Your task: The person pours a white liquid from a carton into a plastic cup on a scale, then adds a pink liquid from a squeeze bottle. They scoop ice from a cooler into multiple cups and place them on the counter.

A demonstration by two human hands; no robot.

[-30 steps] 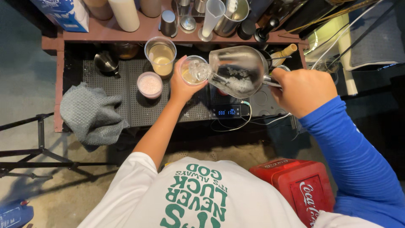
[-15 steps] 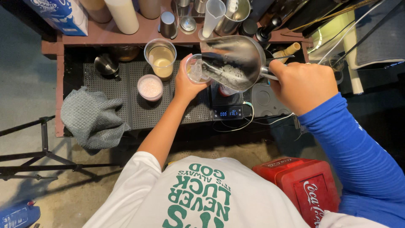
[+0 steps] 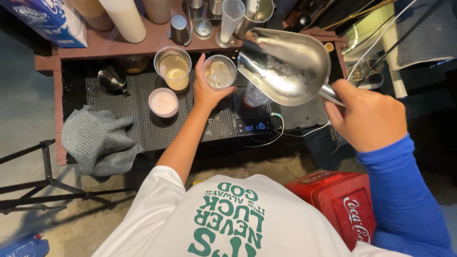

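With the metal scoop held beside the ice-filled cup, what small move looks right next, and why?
Probably level the metal scoop and draw it clear. The clear cup in the left hand looks full of ice to its rim, while the right hand holds the scoop with some ice in it.

A white short-sleeved T-shirt (image 3: 228,223) printed with green block lettering is worn. The right arm is covered to the wrist by a bright blue long sleeve (image 3: 404,200); the left arm is left bare below the short sleeve.
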